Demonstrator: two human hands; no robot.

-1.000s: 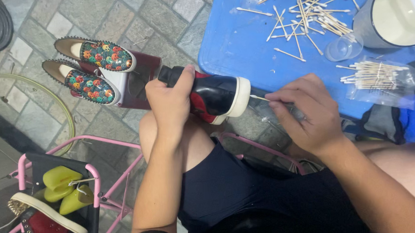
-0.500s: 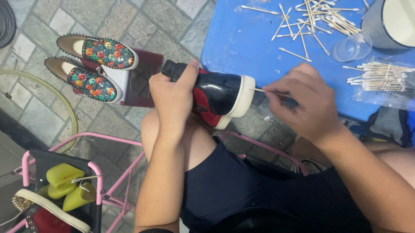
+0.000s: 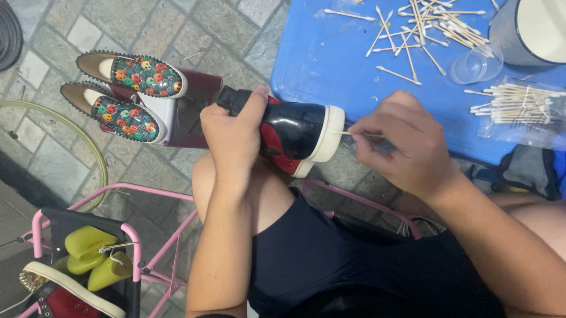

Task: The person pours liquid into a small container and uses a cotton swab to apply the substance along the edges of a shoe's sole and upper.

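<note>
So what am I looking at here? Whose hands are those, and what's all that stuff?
The camera sits on a person's head and looks down, so you see that person's own hands and lap. The left hand grips a black and red shoe with a white sole. The right hand pinches a cotton swab with its tip against the sole. On the blue table lie loose swabs, a bag of swabs, a clear cup and a big pot. On the stone floor stand two colourful shoes. A pink rack at the lower left holds yellow shoe forms.
</note>
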